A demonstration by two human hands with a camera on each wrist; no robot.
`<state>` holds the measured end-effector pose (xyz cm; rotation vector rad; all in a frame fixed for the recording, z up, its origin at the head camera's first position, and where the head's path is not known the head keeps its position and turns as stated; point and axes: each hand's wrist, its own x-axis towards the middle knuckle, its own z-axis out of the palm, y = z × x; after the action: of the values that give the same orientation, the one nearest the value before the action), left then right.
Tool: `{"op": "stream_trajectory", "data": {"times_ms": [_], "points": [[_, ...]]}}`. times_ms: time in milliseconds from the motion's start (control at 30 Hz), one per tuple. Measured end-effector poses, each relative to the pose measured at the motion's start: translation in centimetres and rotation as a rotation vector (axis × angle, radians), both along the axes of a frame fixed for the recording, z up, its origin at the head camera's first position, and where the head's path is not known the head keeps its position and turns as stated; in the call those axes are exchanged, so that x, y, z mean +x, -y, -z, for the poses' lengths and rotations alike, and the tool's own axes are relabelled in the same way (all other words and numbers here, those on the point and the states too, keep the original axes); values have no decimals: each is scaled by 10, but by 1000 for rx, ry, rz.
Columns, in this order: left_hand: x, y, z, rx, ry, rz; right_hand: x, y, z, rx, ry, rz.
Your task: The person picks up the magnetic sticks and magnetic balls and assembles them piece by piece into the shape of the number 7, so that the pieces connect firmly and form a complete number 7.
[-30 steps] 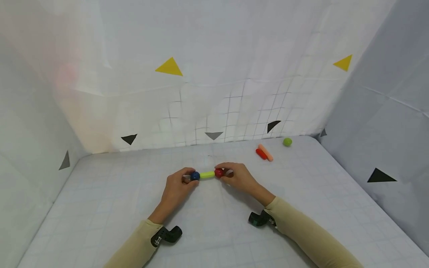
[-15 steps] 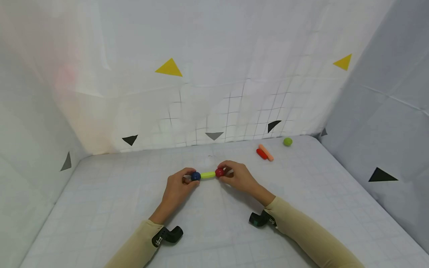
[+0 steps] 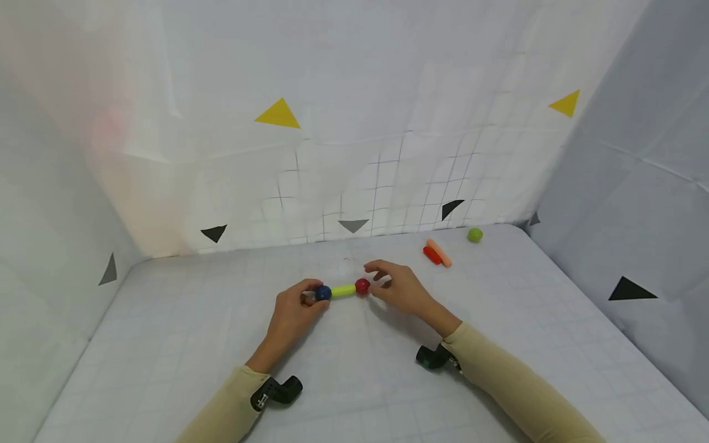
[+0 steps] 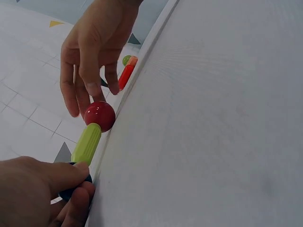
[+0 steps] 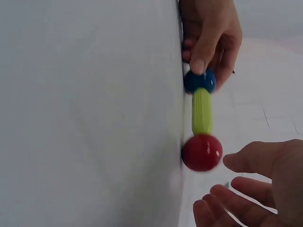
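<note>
A yellow-green ribbed rod [image 3: 343,290] joins a blue ball [image 3: 324,292] on its left end to a red ball [image 3: 362,286] on its right end. My left hand [image 3: 293,312] pinches the blue ball between thumb and fingers; in the left wrist view those fingers cover much of it. Just right of the red ball is my right hand [image 3: 405,290], fingers spread and holding nothing. The right wrist view shows a small gap between the right thumb [image 5: 248,158] and the red ball [image 5: 202,152].
Toward the back right lie a red stick [image 3: 432,255] and an orange stick [image 3: 439,252], side by side. A green ball [image 3: 474,234] sits farther back, near the white back wall [image 3: 354,178]. The right side wall [image 3: 637,203] borders the white table [image 3: 354,394].
My right hand has let go of the red ball, spreading its fingers and drawing back slightly to the right. The left hand keeps its pinch on the blue ball.
</note>
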<state>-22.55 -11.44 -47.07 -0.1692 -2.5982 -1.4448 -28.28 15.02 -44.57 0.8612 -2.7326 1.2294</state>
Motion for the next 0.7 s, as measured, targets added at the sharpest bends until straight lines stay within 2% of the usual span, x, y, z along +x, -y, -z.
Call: {"op": "stream_trajectory", "data": {"times_ms": [233,367,467,567,700], "points": [[0,1,1,-6,-7,-4,-14,-28,-20,-19,-79,88],[0,1,1,-5,-9,-5,-28,-49,-28,23,-139,141],[-1,0,1,1,-12,1,-39,-67,-31,78,-151,188],[-1,0,1,4,-12,4,-50,-85,-30,101,-127,195],[-2,0,2,3,-7,-2,-63,-104,-26,96,-96,148]]}}
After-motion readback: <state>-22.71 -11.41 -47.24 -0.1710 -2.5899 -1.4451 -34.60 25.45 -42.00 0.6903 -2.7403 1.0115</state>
